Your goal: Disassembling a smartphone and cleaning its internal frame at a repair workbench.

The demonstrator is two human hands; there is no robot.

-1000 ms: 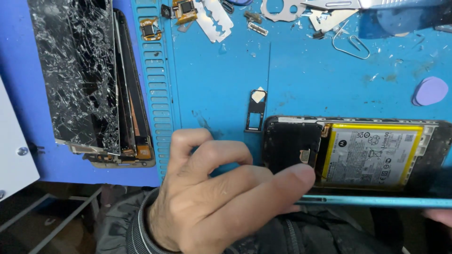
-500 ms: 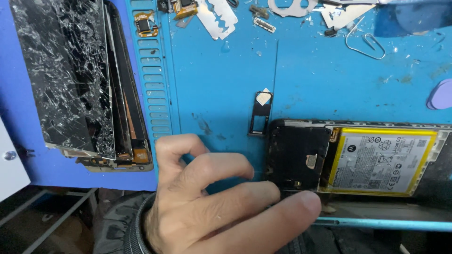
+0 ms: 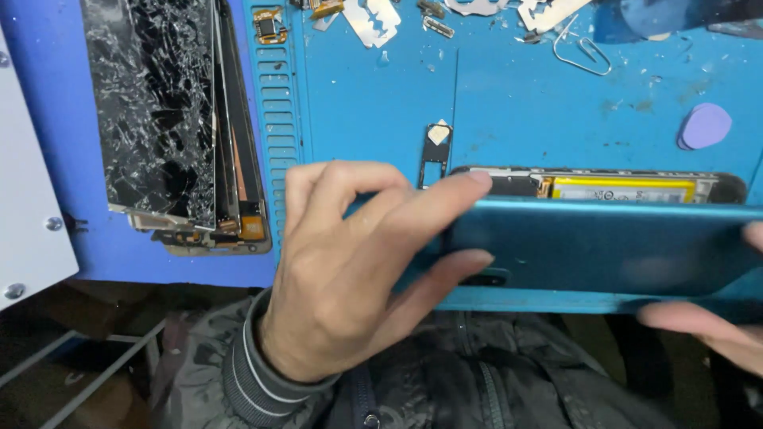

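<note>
So the left hand [image 3: 342, 278] has its fingers [image 3: 445, 191] closed around the left end of a teal phone back cover [image 3: 604, 246], thumb under, index along the top edge. The right hand [image 3: 715, 326] is barely in frame at the lower right; its fingers touch the cover's right end from below and at the edge, so it looks like it's gripping that end too, but most of the hand is cut off. The cover sits tilted up over the opened phone [image 3: 596, 187], which lies on the blue mat [image 3: 381, 103] near the front edge of the table, with only a strip of its yellow battery [image 3: 628, 189] peeking out above the cover.

Other stuff around: a SIM tray [image 3: 434, 151] just above the index finger, a stack of cracked screens [image 3: 171, 119] off to the left, a purple pick [image 3: 703, 125] at the right, a bent paper clip [image 3: 580, 52] and a razor blade [image 3: 372, 17] along the top with small metal bits.
</note>
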